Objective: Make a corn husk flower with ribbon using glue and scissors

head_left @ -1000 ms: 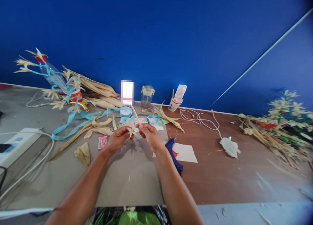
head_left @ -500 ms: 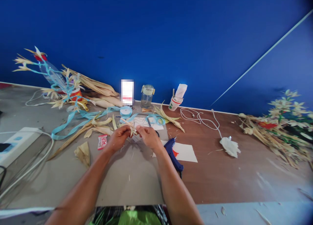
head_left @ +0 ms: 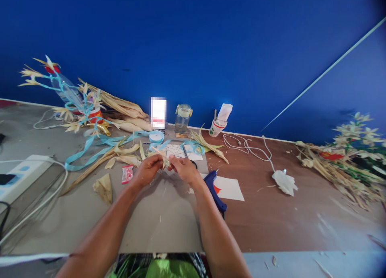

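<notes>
Between my two hands is a small pale corn-husk flower, with a thin light stick showing just above the fingers. My left hand pinches it from the left, fingers closed. On the other side, my right hand grips its petals with thumb and fingertips; the exact contact is partly hidden. Behind the hands lie wires on white paper, scissors and a roll of blue ribbon. A blue glue gun rests beside my right forearm, partly on a white card.
Loose husks and a red packet lie left, near a white power strip. Ribbon-wrapped husk flowers stand behind. A glass jar and a paper cup line the wall. More husk flowers lie far right.
The husk flower has turned a little between my fingers, its petals now pointing more downward. Both hands keep their hold. The whole view has shifted slightly.
</notes>
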`<act>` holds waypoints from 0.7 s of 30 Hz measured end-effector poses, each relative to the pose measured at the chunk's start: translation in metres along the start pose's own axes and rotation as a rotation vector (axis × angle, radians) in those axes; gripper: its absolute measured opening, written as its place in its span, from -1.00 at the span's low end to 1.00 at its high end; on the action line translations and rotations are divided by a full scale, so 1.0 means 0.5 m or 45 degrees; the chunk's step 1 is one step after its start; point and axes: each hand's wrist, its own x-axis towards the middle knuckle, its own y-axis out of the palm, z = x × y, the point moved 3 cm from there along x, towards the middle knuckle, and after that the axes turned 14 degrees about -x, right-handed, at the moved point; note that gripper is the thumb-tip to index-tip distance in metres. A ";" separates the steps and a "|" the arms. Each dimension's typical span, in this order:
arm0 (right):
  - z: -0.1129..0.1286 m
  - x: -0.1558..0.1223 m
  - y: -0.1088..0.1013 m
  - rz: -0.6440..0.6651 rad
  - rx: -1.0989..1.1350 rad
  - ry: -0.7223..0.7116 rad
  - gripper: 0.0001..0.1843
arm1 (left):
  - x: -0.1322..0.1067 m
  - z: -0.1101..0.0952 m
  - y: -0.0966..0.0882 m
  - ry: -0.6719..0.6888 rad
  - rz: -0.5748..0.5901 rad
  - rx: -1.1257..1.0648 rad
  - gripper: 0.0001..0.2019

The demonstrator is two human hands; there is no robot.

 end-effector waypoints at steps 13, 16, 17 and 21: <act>-0.005 0.006 0.011 0.051 -0.036 0.015 -0.39 | -0.004 0.005 0.000 -0.031 -0.021 0.071 -0.81; -0.002 0.002 0.009 0.066 0.011 0.027 -0.39 | -0.004 0.003 0.001 -0.028 -0.023 0.067 -0.81; -0.002 0.002 0.009 0.077 0.040 0.043 -0.39 | -0.004 0.003 0.001 -0.026 -0.022 0.067 -0.81; -0.010 0.003 0.016 0.188 0.232 0.141 -0.39 | -0.002 0.000 0.002 -0.005 -0.008 0.027 -0.83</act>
